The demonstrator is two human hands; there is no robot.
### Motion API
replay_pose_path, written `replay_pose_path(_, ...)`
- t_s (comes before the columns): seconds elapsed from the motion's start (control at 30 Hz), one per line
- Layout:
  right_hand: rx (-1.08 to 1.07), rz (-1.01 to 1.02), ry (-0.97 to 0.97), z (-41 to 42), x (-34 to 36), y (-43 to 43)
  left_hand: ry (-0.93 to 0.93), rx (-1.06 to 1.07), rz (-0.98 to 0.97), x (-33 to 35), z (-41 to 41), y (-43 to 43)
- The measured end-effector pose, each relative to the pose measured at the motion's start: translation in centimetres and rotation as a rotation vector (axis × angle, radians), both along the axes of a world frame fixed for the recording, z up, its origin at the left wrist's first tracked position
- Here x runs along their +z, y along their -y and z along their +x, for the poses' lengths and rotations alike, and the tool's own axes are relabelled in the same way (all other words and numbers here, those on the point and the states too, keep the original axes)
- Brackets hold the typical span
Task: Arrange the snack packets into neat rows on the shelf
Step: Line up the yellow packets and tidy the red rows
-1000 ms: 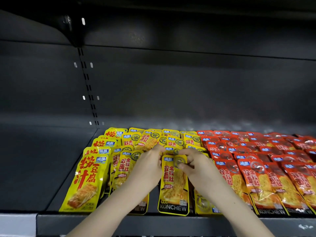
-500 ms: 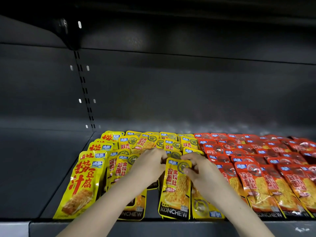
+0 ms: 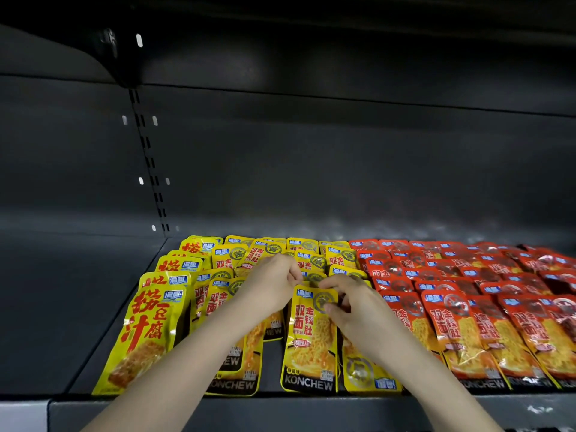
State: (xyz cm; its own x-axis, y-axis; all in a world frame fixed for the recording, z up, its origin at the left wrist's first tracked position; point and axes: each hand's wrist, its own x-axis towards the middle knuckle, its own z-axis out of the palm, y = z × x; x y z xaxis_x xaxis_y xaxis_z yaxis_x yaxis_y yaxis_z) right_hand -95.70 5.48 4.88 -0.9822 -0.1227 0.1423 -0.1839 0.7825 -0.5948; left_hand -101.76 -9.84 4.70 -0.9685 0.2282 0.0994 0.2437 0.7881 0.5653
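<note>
Centre frame: my left hand (image 3: 274, 283) and right hand (image 3: 353, 305) both pinch the top edge of one yellow packet (image 3: 311, 341), fingers curled; it lies flat at the shelf (image 3: 280, 411) front, lower centre; other yellow packets (image 3: 146, 332) sit left, red packets (image 3: 467, 325) right.

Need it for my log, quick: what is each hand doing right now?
Left hand: curled, grip cannot be told.
Right hand: pinching front yellow foil KONCHEW packet.

left hand (image 3: 274, 283) has edged up off the top corner of the front yellow foil snack packet (image 3: 308, 344); right hand (image 3: 355, 310) thumb has settled onto its round emblem.
</note>
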Motion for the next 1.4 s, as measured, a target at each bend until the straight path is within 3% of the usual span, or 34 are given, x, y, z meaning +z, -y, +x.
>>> replay_pose_path(0.27, 0.025, 0.129, -0.018, 0.0, 0.1, 0.7, 0.049, -0.003, 0.062, 0.0, -0.7, 0.3)
replay_pose_path(0.5, -0.005, 0.232, -0.04, -0.4, -0.4, 1.3, -0.021, 0.072, 0.085, 1.0, -1.2, 2.1)
replay_pose_path(0.77, -0.019, 0.203, -0.168, -1.5, 0.5, 2.9, -0.14, 0.151, -0.13, 0.6, 0.1, 5.6)
replay_pose_path(1.1, 0.061, 0.338, -0.085, -4.5, 0.0, 7.2, -0.109, 0.129, -0.445, -1.4, 1.6, 5.9)
replay_pose_path(1.27, 0.021, 0.375, -0.076, -5.9, 0.0, 8.0, -0.075, 0.104, -0.458, -1.2, 1.4, 6.6)
replay_pose_path(1.4, -0.019, 0.319, -0.033, -6.8, 0.2, 8.7, -0.066, 0.124, -0.354, -0.7, 0.8, 7.0)
